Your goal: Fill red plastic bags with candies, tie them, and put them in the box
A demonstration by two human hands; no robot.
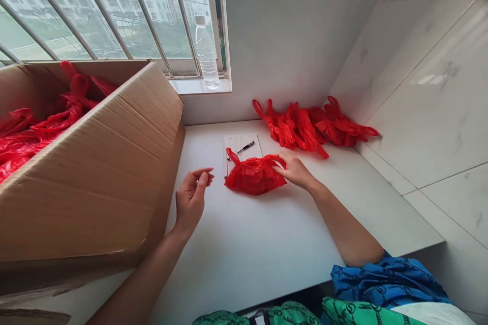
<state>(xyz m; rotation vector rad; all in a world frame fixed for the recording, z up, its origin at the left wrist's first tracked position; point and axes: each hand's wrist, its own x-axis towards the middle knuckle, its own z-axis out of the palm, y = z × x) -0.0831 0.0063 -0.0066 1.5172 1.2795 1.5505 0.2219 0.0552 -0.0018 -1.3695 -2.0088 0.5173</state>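
Observation:
A red plastic bag (pixel 254 176) with loop handles sits on the white tabletop, bunched and partly filled; its contents cannot be made out. My right hand (pixel 295 170) grips the bag's right handle between thumb and fingers. The left handle stands up free. To the left of the bag, apart from it, my left hand (pixel 192 195) hovers over the table with loosely bent fingers and nothing visible in them. Just behind the bag lies a printed sheet of paper (pixel 232 141), partly covered by it, with a black pen (pixel 246 147) on top.
A large open cardboard box (pixel 114 172) on the left holds several red plastic bags (pixel 57 122). More red bags (pixel 305 124) lie against the back wall at the right. A clear water bottle (pixel 206 56) stands on the sill of the barred window. Tiled wall (pixel 438 76) bounds the right side.

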